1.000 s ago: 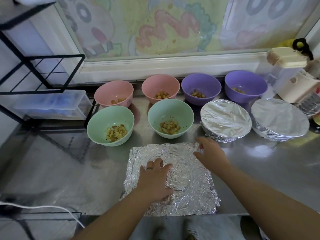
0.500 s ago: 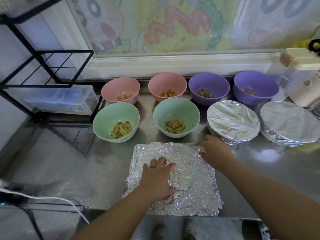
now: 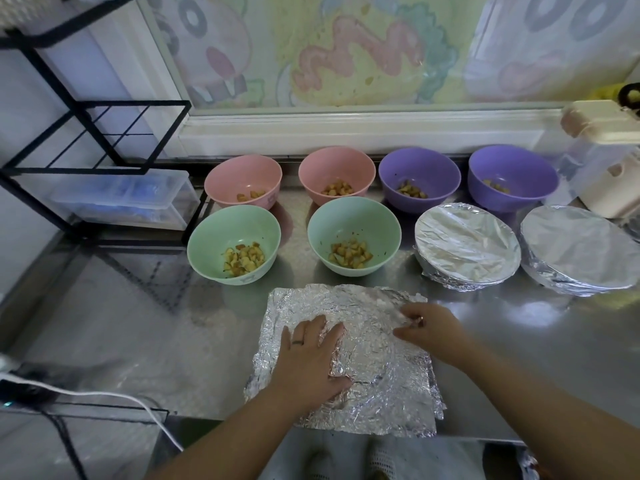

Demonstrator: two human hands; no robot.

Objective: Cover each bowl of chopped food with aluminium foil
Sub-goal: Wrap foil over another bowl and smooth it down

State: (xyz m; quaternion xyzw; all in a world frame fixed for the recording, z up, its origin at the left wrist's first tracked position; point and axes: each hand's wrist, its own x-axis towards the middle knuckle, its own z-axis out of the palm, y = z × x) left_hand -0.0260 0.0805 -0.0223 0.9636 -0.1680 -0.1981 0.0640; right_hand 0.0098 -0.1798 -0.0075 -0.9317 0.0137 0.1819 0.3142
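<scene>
**Foil sheet flattened for the next bowl**

A person's left hand [image 3: 311, 358] lies flat, fingers straight, pressing a crinkled sheet of foil [image 3: 381, 386] onto the near edge of the steel counter [image 3: 138, 341]. The right hand [image 3: 429, 329] rests near the sheet's far right corner with fingers curled; whether they pinch the foil cannot be told. A covered bowl [image 3: 467, 244] and a second covered bowl [image 3: 575, 251] stand to the right. The green bowl [image 3: 353, 220] just beyond the sheet is the nearest of six uncovered. Gentle strokes outward from the centre should flatten the thin sheet without tearing it.
</scene>
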